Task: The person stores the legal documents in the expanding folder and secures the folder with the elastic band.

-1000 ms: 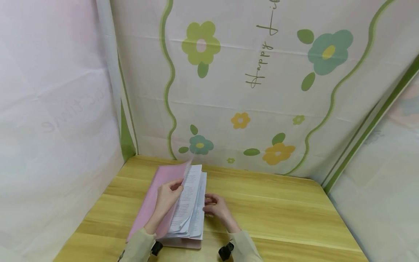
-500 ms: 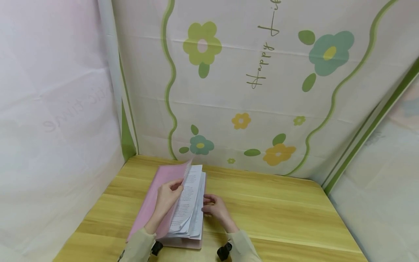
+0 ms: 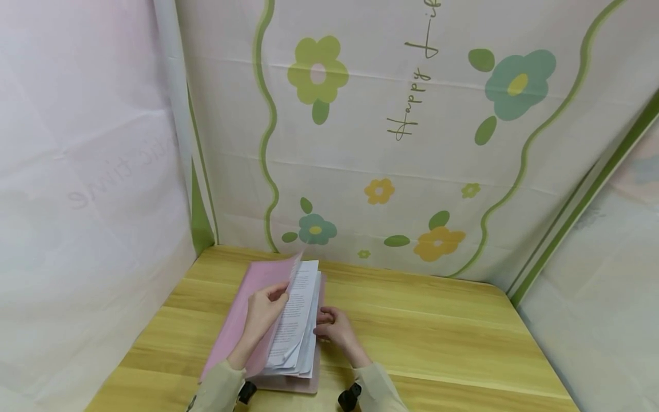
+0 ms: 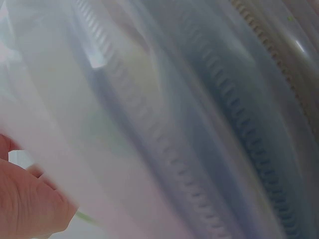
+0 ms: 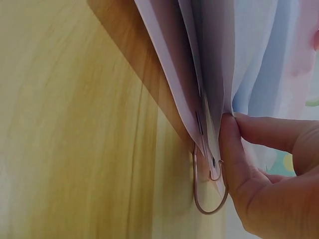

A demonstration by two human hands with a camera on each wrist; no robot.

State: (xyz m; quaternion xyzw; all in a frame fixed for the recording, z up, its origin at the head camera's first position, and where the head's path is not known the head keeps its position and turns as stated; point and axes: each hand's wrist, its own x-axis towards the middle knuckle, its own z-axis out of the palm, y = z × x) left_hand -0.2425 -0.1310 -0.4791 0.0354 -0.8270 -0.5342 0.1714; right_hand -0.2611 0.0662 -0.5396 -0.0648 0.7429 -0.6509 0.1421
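A pink folder lies half open on the wooden table, with printed sheets inside it. My left hand holds up the free edge of the front cover between thumb and fingers. In the left wrist view, blurred clear plastic sleeves with punched strips stand beside that hand. At the folder's right side, my right hand pinches the edge of the papers between thumb and finger. The right wrist view shows a thin copper-coloured wire loop at the back cover's edge, close to the fingertips.
The wooden table stretches to the right of the folder. A white cloth wall with printed flowers rises behind it, and further cloth walls stand at left and right.
My right hand has shifted slightly left with the paper edges, and more of the pink back cover shows at the right. The left hand has stayed about where it was.
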